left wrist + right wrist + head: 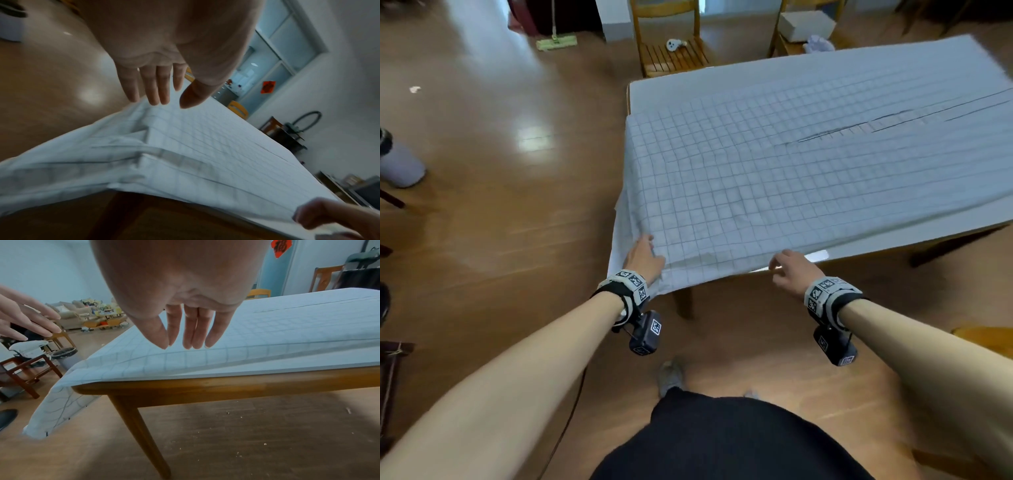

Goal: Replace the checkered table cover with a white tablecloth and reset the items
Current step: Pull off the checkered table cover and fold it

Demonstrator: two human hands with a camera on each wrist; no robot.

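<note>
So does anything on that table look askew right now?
Yes: the grid-checked white cloth sits crooked, bunched over the wooden table's near-left corner, with bare white surface along the far edge and a long crease mid-table.

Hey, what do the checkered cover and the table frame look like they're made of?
The pale checkered table cover looks like thin woven fabric, matte: it wrinkles and drapes limply off the corner. The brown table frame looks like varnished wood, with visible grain and a slight sheen; the pictures can't show whether it is solid or veneer.
</note>
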